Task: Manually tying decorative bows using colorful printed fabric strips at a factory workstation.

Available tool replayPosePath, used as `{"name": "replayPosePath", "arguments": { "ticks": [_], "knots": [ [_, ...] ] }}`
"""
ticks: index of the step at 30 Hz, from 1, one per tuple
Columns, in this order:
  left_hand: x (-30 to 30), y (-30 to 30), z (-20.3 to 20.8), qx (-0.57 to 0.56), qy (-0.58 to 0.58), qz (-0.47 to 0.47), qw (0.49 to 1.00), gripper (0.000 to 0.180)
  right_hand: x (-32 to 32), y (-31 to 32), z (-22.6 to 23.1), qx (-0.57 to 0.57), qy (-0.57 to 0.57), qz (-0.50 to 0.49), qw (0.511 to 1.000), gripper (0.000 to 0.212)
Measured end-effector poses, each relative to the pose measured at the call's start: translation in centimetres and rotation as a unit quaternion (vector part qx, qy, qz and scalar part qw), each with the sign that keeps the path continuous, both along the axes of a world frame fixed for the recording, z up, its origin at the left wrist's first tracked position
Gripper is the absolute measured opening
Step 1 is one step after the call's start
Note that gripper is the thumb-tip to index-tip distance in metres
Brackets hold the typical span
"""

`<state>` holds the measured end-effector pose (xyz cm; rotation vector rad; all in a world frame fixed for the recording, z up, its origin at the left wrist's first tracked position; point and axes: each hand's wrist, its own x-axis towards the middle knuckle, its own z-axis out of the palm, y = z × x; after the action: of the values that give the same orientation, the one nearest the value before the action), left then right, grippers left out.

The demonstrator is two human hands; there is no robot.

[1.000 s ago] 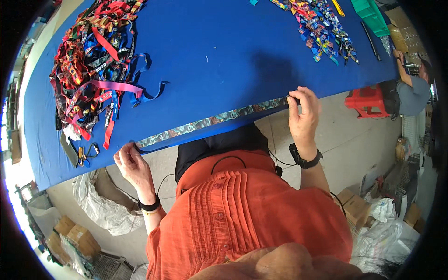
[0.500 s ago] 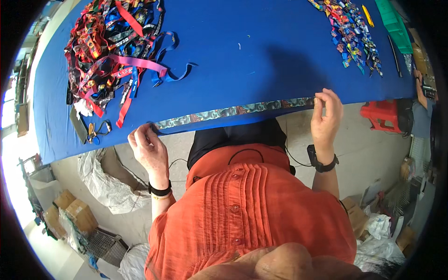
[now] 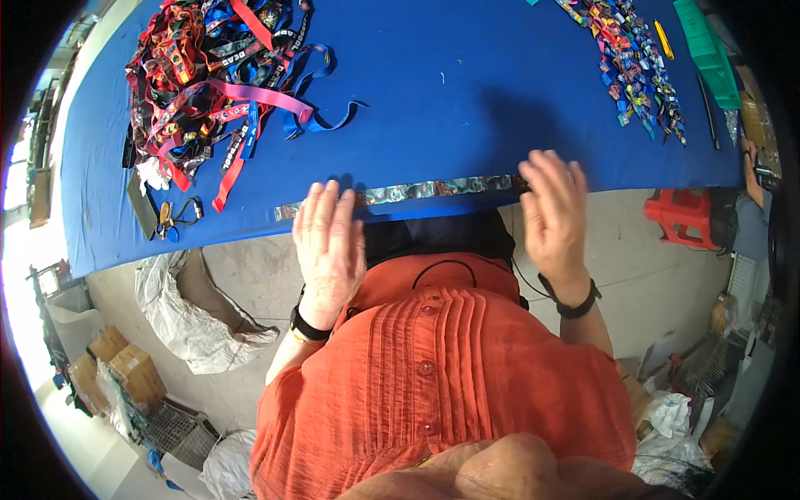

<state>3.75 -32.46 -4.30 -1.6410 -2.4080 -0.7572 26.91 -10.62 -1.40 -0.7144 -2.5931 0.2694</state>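
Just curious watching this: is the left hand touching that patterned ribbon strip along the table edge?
Cannot tell. In the head view the left hand covers the patterned strip's end, hiding any contact.

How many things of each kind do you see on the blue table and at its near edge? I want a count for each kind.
Heaps of coloured straps: 2 (big heap, small heap)
Single patterned strap along the near edge: 1
Green tray: 1
Hands: 2 (left hand, right hand)
Total: 6
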Motion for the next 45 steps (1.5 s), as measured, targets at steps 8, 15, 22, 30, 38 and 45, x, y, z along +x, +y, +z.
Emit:
{"name": "replayPosePath", "arguments": {
  "ticks": [8,15,22,30,38,45],
  "knots": [
    [-0.3,-1.3,-2.4,-0.072,0.009,-0.02,0.997,0.059,-0.1,-1.1,-2.5,-0.014,-0.111,0.088,0.99,0.06],
    [-1.7,-3.0,-3.6,-0.069,0.049,0.052,0.995,0.063,1.7,0.0,-3.3,0.024,-0.137,-0.002,0.99,0.065],
    [-1.0,-2.5,-2.3,-0.036,0.029,0.079,0.996,0.058,1.4,0.0,-2.9,0.025,-0.131,-0.011,0.991,0.06],
    [-0.2,-0.3,-1.4,0.013,0.058,0.045,0.997,0.042,0.3,-0.2,-2.0,0.018,-0.116,-0.001,0.993,0.06],
    [-0.4,0.1,-1.3,0.02,0.042,0.034,0.998,0.043,-0.3,-0.5,-1.6,-0.011,-0.094,0.014,0.995,0.059],
    [-0.8,0.1,-1.4,0.034,0.048,0.017,0.998,0.04,-2.4,-0.8,-0.7,-0.014,-0.055,0.071,0.996,0.05]
  ]
}}
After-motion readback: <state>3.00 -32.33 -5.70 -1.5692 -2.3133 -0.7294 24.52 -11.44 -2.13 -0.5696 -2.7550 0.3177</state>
